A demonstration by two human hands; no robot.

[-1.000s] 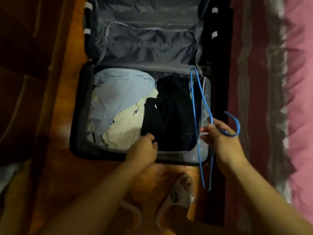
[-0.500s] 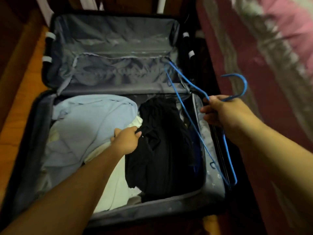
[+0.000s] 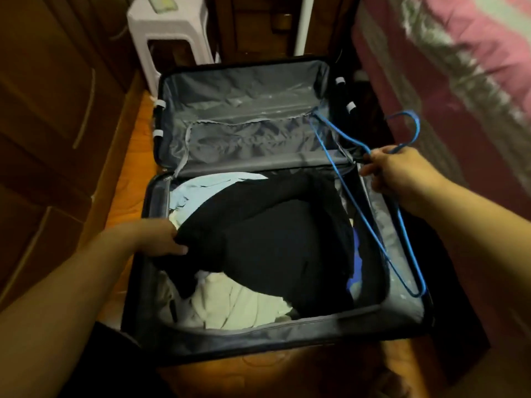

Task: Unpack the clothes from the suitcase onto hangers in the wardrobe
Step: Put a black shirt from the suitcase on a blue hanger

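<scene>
An open dark suitcase [image 3: 287,337] lies on the wooden floor, its grey-lined lid [image 3: 244,110] flat at the far side. Inside lie a light blue garment [image 3: 201,188], a cream garment [image 3: 238,305] and a black garment [image 3: 273,242]. My left hand [image 3: 161,238] grips the black garment by its left edge and has it pulled across the other clothes. My right hand [image 3: 402,173] holds a blue wire hanger [image 3: 365,214] near its hook, above the suitcase's right side.
Brown wardrobe doors [image 3: 51,124] run along the left. A white plastic stool [image 3: 169,33] stands beyond the suitcase. A bed with a dark red and pink cover [image 3: 459,67] borders the right. Bare wooden floor [image 3: 126,173] shows between wardrobe and suitcase.
My left hand has dragged the black garment leftward, spreading it over the blue and cream clothes. The right hand keeps hold of the hanger. The view has tilted up toward the stool.
</scene>
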